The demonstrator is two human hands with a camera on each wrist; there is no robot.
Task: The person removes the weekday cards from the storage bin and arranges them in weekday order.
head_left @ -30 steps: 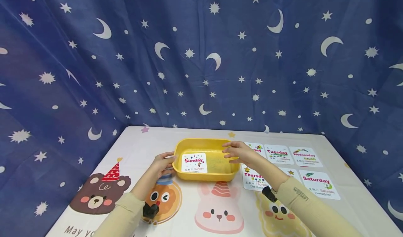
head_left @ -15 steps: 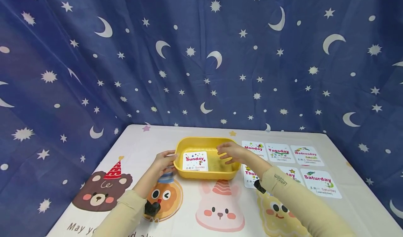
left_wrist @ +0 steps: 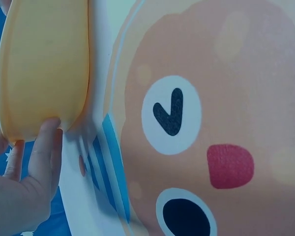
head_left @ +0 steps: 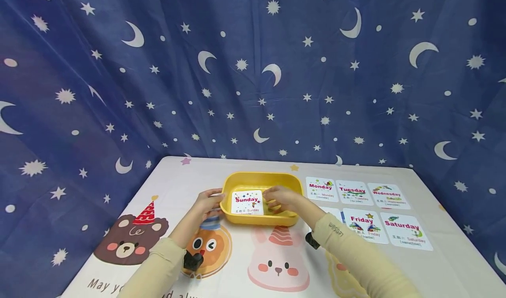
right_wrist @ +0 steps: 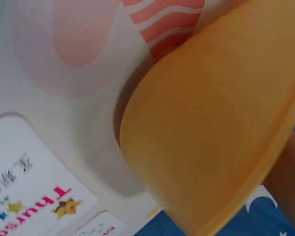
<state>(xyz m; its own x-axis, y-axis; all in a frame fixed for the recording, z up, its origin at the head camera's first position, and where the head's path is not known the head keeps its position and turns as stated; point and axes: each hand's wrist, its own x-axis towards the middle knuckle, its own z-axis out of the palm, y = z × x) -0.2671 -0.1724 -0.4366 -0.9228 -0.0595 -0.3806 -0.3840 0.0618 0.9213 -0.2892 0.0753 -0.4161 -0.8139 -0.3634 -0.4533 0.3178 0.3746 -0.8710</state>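
A yellow plastic basin [head_left: 237,219] stands in the middle of the table in the head view. In it a square white card with "Sunday" [head_left: 247,202] leans at the left. My left hand [head_left: 206,205] is at the basin's left end; its fingertips touch the outer wall near the rim in the left wrist view. My right hand [head_left: 285,200] reaches over the right rim into the basin, fingers slightly bent, fingertips right at the card's right edge. The basin's wall [right_wrist: 196,118] hides those fingers from the right wrist camera.
Right of the basin lie cards in two rows: Monday [head_left: 322,190], Tuesday [head_left: 353,193] and Wednesday [head_left: 389,196] behind, Friday [head_left: 365,226] and Saturday [head_left: 406,230] in front. The right arm partly covers another card. A blue curtain [head_left: 253,69] hangs behind the table.
My right hand has moved left and down from the basin's right rim to the Sunday card's edge, uncovering the Monday and Friday cards. The left hand stays at the left end.
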